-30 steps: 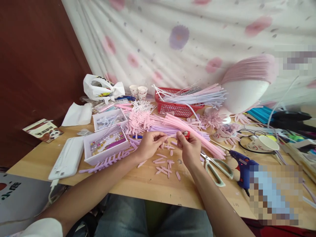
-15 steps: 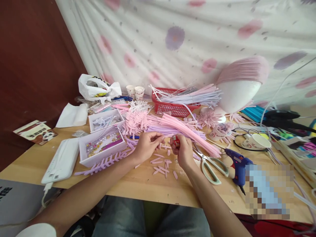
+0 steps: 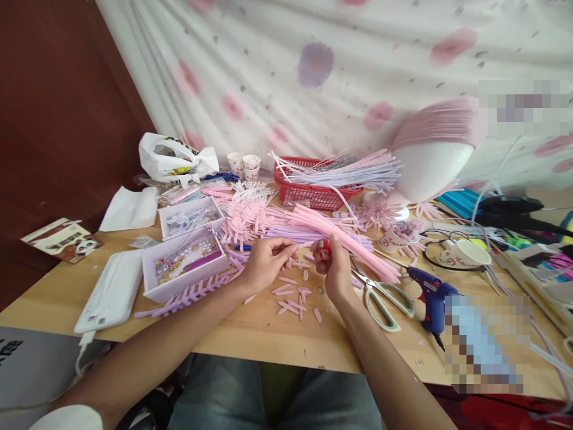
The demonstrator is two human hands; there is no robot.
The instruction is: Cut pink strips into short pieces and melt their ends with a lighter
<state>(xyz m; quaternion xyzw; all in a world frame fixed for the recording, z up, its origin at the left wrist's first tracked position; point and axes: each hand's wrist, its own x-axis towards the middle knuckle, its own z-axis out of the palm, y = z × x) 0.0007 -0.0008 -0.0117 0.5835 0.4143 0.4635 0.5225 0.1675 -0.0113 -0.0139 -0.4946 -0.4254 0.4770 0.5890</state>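
My left hand pinches a short pink pipe-cleaner piece at its fingertips, just above the wooden table. My right hand is closed around a small red lighter, held close to the left hand's fingertips. Several cut pink pieces lie scattered under both hands. A long bundle of pink and lilac pipe cleaners lies just behind the hands.
Scissors and a blue glue gun lie right of my right hand. White trays of beads, a white power strip, a red basket, paper cups and a white foam head stand around.
The view shifted slightly. My right hand with the lighter drew a little closer to the left hand's pinched piece; the left hand stayed about where it was.
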